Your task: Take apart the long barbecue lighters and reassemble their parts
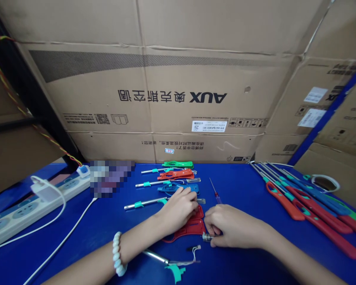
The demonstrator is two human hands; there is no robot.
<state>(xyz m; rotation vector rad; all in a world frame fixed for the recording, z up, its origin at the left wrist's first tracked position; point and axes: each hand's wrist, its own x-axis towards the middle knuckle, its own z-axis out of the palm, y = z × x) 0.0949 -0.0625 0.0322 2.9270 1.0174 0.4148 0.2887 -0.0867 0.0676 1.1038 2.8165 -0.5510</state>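
My left hand (pixel 180 209) has its fingers curled down at the upper piece of a red lighter handle shell (pixel 194 227); its fingertips are partly hidden. Between the thumb and fingers of my right hand (pixel 230 225) is a small clear-and-metal lighter part (pixel 207 237), mostly covered, beside the shell's right end. Nearer to me lie a metal lighter tube (pixel 157 256), a teal trigger (pixel 175 272) and a small black piece with white wires (pixel 194 250). A thin screwdriver (pixel 216 194) with a purplish handle lies just beyond my right hand.
Green (pixel 179 164), red (pixel 178 174) and blue (pixel 169 188) lighter shells lie with tubes behind my left hand. Several long lighters (pixel 308 213) and a tape roll (pixel 325 183) are at right. A power strip (pixel 38 208) with white cables runs along the left; cardboard (pixel 166 71) stands behind.
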